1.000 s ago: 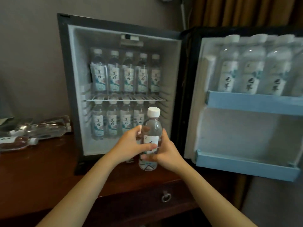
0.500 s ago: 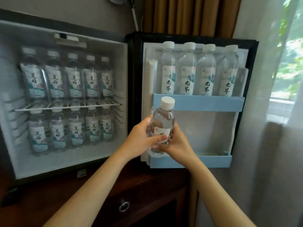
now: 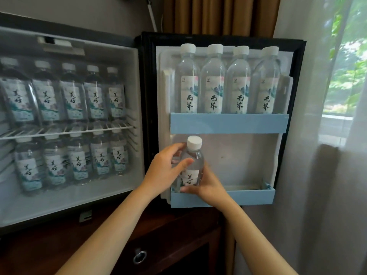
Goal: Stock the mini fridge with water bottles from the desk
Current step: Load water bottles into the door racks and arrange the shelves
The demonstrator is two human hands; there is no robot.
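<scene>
Both hands hold one small clear water bottle (image 3: 193, 155) with a white cap, upright at the left end of the lower blue door shelf (image 3: 248, 197) of the open mini fridge. My left hand (image 3: 164, 171) wraps its left side, thumb across the front. My right hand (image 3: 208, 187) grips it low on the right, over the shelf's front rail. The bottle's base is hidden behind the rail and my fingers. The upper door shelf (image 3: 228, 123) carries several taller bottles (image 3: 213, 82). Inside the fridge (image 3: 79, 197), two rows of small bottles (image 3: 75, 98) stand on the wire rack and the floor.
The fridge stands on a dark wooden desk (image 3: 49, 245) with a drawer ring pull (image 3: 139, 256). Brown and sheer white curtains (image 3: 317, 175) hang right of the open door, with a window behind them. The rest of the lower door shelf holds nothing.
The view swung right from the fridge interior to the door. Both hands carried the bottle right and lowered it to the left end of the lower door shelf.
</scene>
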